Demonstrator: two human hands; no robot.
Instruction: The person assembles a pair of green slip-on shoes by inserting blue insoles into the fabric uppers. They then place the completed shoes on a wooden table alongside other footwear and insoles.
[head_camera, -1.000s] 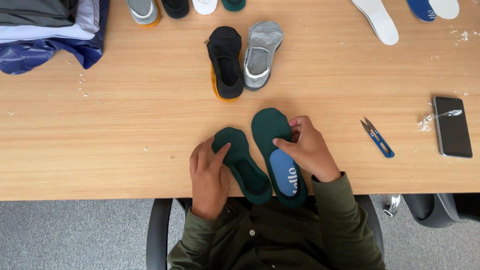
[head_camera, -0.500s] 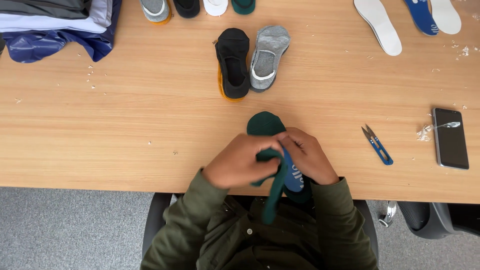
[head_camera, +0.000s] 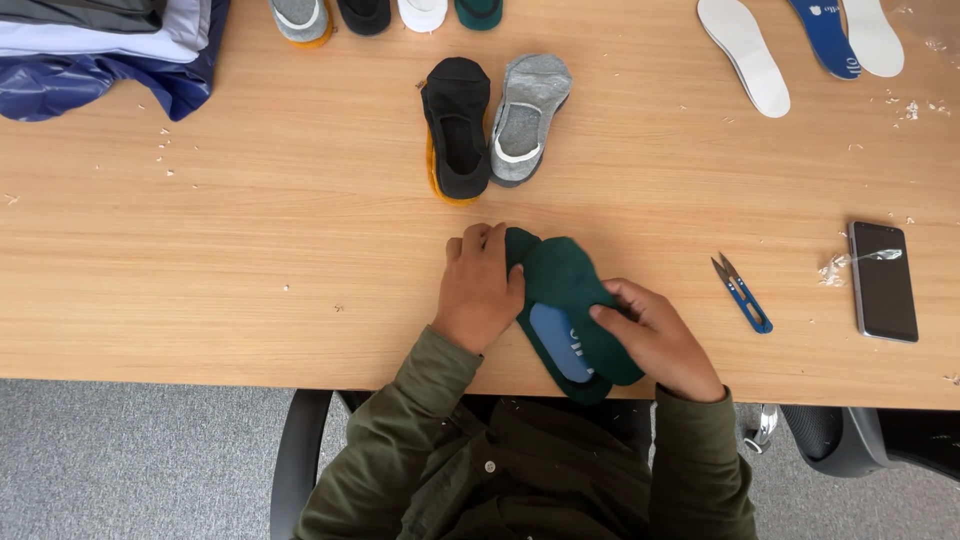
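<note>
Two dark green low-cut socks (head_camera: 565, 285) lie stacked at the near edge of the wooden table (head_camera: 250, 260), one with a blue insole (head_camera: 560, 340) showing through its opening. My left hand (head_camera: 480, 285) presses flat on the left side of the stack near the toes. My right hand (head_camera: 655, 335) rests on the right side, its fingers touching the upper sock. Neither hand lifts the socks off the table.
A black sock over an orange insole (head_camera: 457, 130) and a grey sock (head_camera: 525, 118) lie further back. More socks (head_camera: 385, 14) line the far edge. Folded clothes (head_camera: 95, 45) at far left, white and blue insoles (head_camera: 800, 40) at far right, blue thread snips (head_camera: 742, 293), a phone (head_camera: 883, 281).
The two green socks lay side by side, were then lifted together in both hands, and now lie stacked on the table, pressed down further back and angled.
</note>
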